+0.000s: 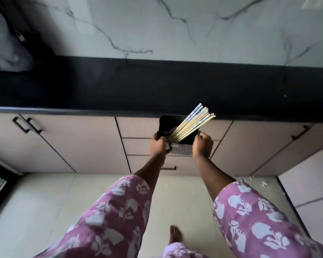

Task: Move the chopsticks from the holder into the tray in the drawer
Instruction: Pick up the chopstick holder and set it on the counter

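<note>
A black rectangular holder (168, 125) is held in the air in front of the counter edge. Several pale wooden chopsticks (192, 124) with blue-patterned tops stand in it, leaning up and to the right. My left hand (158, 146) grips the holder's left side, fingers curled over its rim. My right hand (202, 146) grips its right side. The drawers (136, 144) below the counter are closed, so no tray shows.
A black countertop (119, 84) runs across the view under a marbled wall (175, 25). Cabinet doors with black handles (21, 124) flank the stack of drawers. A bare foot (174, 234) stands on the tiled floor.
</note>
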Demonstrator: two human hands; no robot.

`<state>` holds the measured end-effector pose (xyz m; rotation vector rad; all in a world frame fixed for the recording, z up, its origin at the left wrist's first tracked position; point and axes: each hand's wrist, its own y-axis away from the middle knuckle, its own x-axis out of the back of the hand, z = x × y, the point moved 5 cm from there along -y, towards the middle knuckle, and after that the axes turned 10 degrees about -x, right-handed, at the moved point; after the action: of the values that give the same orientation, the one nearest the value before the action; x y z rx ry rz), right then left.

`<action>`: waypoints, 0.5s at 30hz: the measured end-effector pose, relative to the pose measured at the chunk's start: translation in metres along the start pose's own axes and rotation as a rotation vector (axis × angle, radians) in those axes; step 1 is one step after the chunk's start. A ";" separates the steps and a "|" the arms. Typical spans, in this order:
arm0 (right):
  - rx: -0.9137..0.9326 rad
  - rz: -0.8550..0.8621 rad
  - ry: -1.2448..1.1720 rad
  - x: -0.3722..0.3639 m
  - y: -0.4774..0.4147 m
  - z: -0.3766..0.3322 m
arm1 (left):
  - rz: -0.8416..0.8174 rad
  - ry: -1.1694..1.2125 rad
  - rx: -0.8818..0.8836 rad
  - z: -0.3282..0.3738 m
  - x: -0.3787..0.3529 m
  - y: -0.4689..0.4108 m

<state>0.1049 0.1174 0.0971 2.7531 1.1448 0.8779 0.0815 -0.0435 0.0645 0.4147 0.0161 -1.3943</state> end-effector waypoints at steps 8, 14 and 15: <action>0.130 -0.116 -0.046 -0.040 -0.105 -0.126 | 0.089 -0.126 -0.148 0.084 -0.057 -0.109; 0.140 -0.127 0.011 -0.076 -0.164 -0.181 | 0.061 -0.303 -0.165 0.111 -0.073 -0.182; 0.142 -0.129 0.017 -0.083 -0.174 -0.187 | 0.052 -0.316 -0.163 0.113 -0.076 -0.193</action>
<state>-0.1495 0.1557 0.1721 2.7454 1.4225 0.8376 -0.1434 -0.0270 0.1360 0.0564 -0.1380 -1.3821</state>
